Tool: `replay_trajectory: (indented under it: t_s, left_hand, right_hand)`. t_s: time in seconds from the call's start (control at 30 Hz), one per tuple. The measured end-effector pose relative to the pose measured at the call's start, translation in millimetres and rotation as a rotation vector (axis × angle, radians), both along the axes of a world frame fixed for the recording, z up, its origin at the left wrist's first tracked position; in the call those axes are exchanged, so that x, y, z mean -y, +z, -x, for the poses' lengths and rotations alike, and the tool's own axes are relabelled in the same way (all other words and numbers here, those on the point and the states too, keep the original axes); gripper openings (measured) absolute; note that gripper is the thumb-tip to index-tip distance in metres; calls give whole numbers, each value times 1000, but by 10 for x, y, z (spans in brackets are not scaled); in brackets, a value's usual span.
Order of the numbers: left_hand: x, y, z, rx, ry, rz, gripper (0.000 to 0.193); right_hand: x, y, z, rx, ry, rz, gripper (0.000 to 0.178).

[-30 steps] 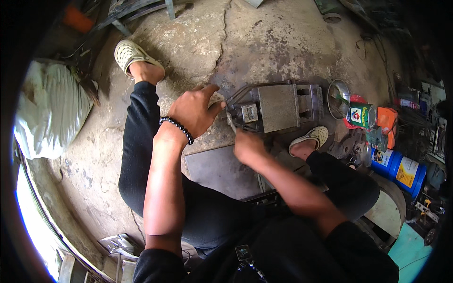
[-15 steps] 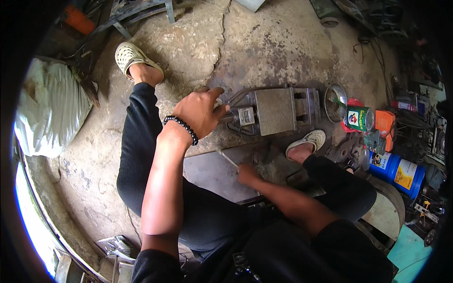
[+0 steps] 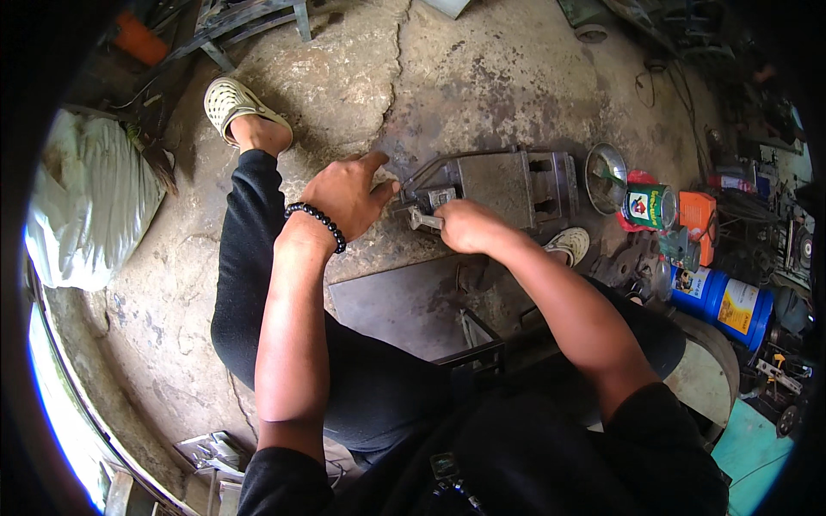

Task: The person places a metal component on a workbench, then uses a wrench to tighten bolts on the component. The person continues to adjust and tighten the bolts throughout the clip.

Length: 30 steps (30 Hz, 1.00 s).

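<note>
On the floor lies a dark steel assembly (image 3: 492,182) with a flat rectangular plate and a tapered frame at its left end. A small square metal block (image 3: 440,198) sits inside that tapered end. My right hand (image 3: 471,226) is closed around a wrench (image 3: 423,220), whose head lies by the block. At the tip of the frame is my left hand (image 3: 346,193), palm down, with thumb and forefinger spread apart. Its other fingers are partly hidden, and I see nothing held in it. A black bead bracelet (image 3: 320,217) circles the left wrist.
A grey metal sheet (image 3: 387,301) lies between my legs. To the right stand a metal bowl (image 3: 606,163), a green-labelled jar (image 3: 651,206), an orange case (image 3: 697,222) and a blue bucket (image 3: 727,308). A white sack (image 3: 90,198) is at the left.
My right hand has moved up and forward with the wrench, from above the grey sheet to the block. The left hand has shifted slightly left in view and stays near the frame's tip.
</note>
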<state>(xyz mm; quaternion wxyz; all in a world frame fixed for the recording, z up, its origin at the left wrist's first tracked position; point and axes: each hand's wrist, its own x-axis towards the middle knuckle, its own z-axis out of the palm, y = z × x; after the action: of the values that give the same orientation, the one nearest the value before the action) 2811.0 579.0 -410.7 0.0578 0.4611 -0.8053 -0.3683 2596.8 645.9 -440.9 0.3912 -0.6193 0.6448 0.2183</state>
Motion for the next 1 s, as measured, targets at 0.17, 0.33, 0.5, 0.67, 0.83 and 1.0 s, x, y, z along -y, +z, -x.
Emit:
replay_trajectory:
  t_s: [0.17, 0.33, 0.5, 0.67, 0.83, 1.0]
  left_hand:
    - [-9, 27, -13, 29, -1, -58, 44]
    - [-14, 114, -23, 49, 25, -68, 44]
    - [5, 108, -16, 77, 35, -89, 43]
    - [18, 40, -24, 66, 40, -92, 43]
    - [32, 22, -53, 31, 69, -75, 42]
    - [103, 144, -172, -32, 169, -84, 42]
  right_hand:
    - [344, -138, -14, -4, -32, -15, 28]
    - [520, -169, 51, 21, 61, 54, 21]
    - [805, -177, 84, 49, 108, -41, 22]
    - [1330, -396, -28, -28, -18, -319, 24]
    - [1884, -862, -319, -212, 169, -238, 31]
    - [2163, -1422, -473, -207, 377, -98, 33]
